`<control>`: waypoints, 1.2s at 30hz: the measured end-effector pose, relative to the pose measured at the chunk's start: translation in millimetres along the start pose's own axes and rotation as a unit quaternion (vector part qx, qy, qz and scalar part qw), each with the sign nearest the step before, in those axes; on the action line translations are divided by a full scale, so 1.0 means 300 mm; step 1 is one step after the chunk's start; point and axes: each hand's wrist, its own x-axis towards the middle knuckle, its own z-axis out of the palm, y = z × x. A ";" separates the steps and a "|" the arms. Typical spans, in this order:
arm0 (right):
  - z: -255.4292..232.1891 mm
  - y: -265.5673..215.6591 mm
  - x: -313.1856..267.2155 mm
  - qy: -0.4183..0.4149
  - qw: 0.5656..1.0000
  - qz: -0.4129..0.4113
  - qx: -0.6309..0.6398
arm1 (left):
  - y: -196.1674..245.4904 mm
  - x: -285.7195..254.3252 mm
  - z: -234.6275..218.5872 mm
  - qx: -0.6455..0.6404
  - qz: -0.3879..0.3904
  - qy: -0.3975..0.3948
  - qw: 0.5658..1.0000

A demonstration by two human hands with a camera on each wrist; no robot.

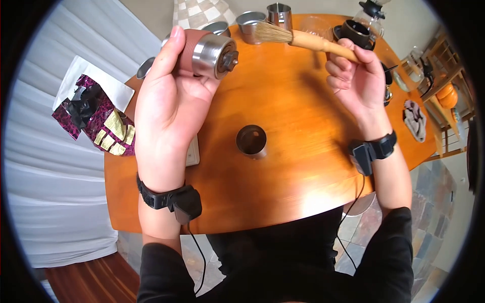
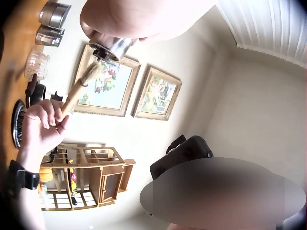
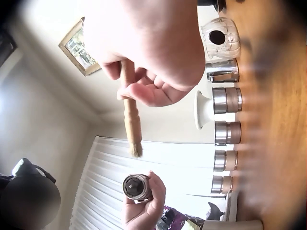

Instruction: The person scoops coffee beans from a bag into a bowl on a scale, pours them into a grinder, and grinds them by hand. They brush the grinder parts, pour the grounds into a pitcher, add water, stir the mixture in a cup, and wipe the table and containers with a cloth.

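Note:
Raised above the table's left side, the left hand (image 1: 169,101) holds a steel cylinder with a brown band (image 1: 204,53), its end with a small metal shaft turned toward the right hand. The right hand (image 1: 358,81) pinches the wooden handle of a brush (image 1: 316,42), bristles pointing left toward the cylinder. In the right wrist view a gap separates the brush (image 3: 133,124) from the cylinder's open-looking end (image 3: 136,187). A dark metal cup (image 1: 251,141) stands upright on the table between the forearms.
Metal cups (image 1: 251,28), a steel pitcher (image 1: 280,16) and a black cup (image 1: 355,33) line the wooden table's (image 1: 283,101) far edge. A patterned bag (image 1: 108,123) lies at left, a cloth (image 1: 414,120) at right. A pale flat object sits beside the left wrist.

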 end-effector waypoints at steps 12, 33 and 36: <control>0.015 0.047 -0.050 -0.014 0.993 -0.035 -0.113 | -0.094 -0.020 -0.007 -0.010 0.006 0.055 0.998; 0.036 0.103 -0.048 0.017 0.977 -0.053 -0.207 | -0.111 -0.191 -0.100 0.076 -0.042 0.047 0.995; 0.031 0.097 -0.046 0.004 0.964 -0.043 -0.262 | -0.132 -0.192 -0.108 0.090 -0.039 0.075 0.992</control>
